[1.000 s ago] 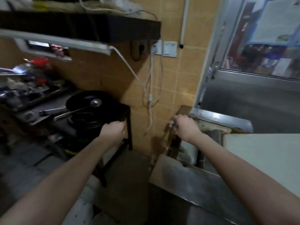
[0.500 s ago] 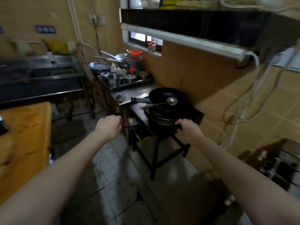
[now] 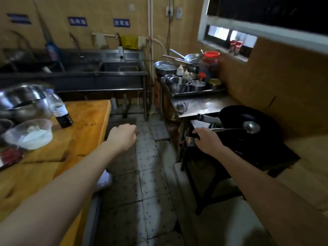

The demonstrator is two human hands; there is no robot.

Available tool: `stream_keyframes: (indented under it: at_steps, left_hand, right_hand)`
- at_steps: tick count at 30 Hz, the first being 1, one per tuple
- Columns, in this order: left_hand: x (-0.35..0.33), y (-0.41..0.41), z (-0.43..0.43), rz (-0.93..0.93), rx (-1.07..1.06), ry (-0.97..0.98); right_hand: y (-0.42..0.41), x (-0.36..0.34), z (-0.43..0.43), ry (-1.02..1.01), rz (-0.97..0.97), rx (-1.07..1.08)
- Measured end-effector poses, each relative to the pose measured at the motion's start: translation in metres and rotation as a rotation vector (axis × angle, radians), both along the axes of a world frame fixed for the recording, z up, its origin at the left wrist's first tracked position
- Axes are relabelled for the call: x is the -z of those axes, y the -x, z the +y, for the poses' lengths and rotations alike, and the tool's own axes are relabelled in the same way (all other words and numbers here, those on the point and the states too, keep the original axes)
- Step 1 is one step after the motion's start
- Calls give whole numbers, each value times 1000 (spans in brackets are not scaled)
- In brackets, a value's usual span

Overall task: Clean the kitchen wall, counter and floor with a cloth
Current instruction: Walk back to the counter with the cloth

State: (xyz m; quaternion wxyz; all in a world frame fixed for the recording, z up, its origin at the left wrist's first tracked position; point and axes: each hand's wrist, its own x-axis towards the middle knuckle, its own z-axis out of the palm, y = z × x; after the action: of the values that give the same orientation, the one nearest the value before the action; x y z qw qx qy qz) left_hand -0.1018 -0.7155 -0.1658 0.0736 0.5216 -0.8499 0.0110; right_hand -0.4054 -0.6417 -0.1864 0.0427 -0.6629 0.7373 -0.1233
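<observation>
The tiled floor (image 3: pixel 150 192) runs up the middle as a narrow aisle, grimy and blotched, so it is probably the largest job left. The tiled wall (image 3: pixel 99 11) closes the far end, with a long steel sink (image 3: pixel 122 68) set against it, where water is at hand.

On the left a wooden bench (image 3: pixel 85 121) serves as the prep surface. Its near-left part carries metal bowls (image 3: pixel 23 98), a dark bottle (image 3: pixel 61 110) and a plastic bowl of white powder (image 3: pixel 30 135). On the right a steel bench (image 3: pixel 209 105) holds a tray (image 3: pixel 195 94) of pots at its far end, kept within reach of the cooker. Nearer stands the black stove stand (image 3: pixel 266 157), and on it a wok (image 3: pixel 236 118) with a ladle (image 3: pixel 251 126) resting in it, handles turned toward the aisle for easy grabbing.

A yellow cloth (image 3: pixel 129 41) hangs on the far wall above the sink, likely to dry. A crumpled grey rag (image 3: pixel 181 106) lies on the left edge of the steel bench.

Neither of the hands holds a cloth. The left hand (image 3: pixel 122 137) hangs over the aisle, fingers curled into a fist with nothing showing in it. The right hand (image 3: pixel 207 141) seems to curl its fingers over the near-left corner of the stove stand, perhaps to steady the body, though the dim light blurs the contact. Fetching a cloth looks like the step in hand.
</observation>
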Motion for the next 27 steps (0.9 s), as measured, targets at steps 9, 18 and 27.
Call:
stream_keyframes:
  at_steps: [9,18,27]
  left_hand:
    - [12,41,-119,15,-89,-90]
    - [28,74,-212,-5,-137,-171]
    - [49,105,-346,-54,-47,-202]
  right_hand:
    - [31,15,-153,-52,-56,-62]
    - [55,27,-255,-98,-63,-73]
    - [75,50,-362,-110,-105,50]
